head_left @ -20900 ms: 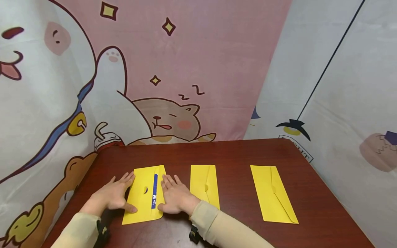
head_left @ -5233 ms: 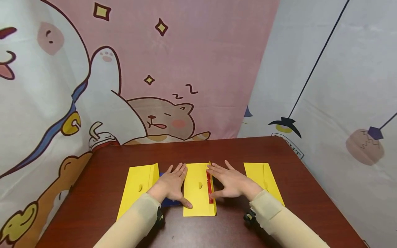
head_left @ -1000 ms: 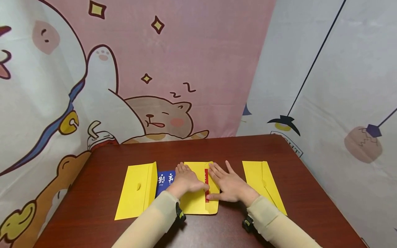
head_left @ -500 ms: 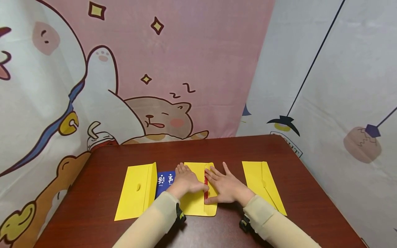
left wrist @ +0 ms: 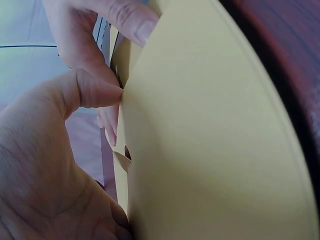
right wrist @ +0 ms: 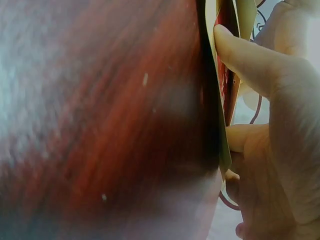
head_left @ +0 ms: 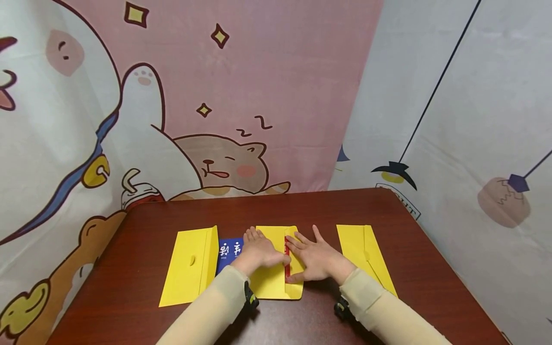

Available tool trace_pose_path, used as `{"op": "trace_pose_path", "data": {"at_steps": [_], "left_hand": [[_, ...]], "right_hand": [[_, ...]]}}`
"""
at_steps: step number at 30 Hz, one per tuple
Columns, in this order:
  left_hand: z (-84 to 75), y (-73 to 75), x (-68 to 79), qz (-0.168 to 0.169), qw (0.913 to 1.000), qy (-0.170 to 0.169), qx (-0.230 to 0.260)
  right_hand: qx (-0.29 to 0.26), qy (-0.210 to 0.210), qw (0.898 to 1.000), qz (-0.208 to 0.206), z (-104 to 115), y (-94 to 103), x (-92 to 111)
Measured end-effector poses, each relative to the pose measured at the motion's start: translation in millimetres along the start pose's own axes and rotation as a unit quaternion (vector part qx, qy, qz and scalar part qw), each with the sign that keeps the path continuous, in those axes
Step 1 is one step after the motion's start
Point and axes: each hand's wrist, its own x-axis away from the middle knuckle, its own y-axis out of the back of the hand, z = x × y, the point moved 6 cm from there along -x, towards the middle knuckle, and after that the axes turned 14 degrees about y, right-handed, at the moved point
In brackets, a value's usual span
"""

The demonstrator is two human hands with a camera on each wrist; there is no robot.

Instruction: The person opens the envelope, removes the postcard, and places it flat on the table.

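Note:
The middle yellow envelope (head_left: 268,286) lies on the table with its flap folded out to the right. A red card (head_left: 287,272) shows as a narrow strip at its mouth. My left hand (head_left: 260,253) rests on the envelope's body with straight fingers, thumb pointing to the strip. In the left wrist view that thumb tip touches the envelope's face (left wrist: 215,120). My right hand (head_left: 318,261) lies spread over the flap, fingertips at the red strip. In the right wrist view, the right thumb (right wrist: 245,55) touches the inside of the flap beside the red card.
A blue card (head_left: 230,250) with white characters lies between the middle envelope and the left yellow envelope (head_left: 183,273), partly hidden by my left hand. Another yellow envelope (head_left: 358,244) lies closed at the right. A printed curtain (head_left: 276,72) stands behind the brown table (head_left: 319,206).
Earlier both hands were at the left envelope, blue strip at its mouth; the blue card now lies outside. Since then the middle flap has been folded out and my left hand moved onto that envelope.

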Motion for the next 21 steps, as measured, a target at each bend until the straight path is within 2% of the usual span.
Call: {"op": "trace_pose_path", "data": {"at_steps": [11, 21], "left_hand": [[-1.1, 2.2, 2.2, 0.007, 1.0, -0.004, -0.004], [-2.0, 2.3, 1.6, 0.011, 0.9999, -0.005, -0.01]], "right_hand": [[-0.008, -0.02, 1.0, 0.013, 6.9, 1.0, -1.4], [0.037, -0.032, 0.999, 0.023, 12.5, 0.5, -2.8]]}}
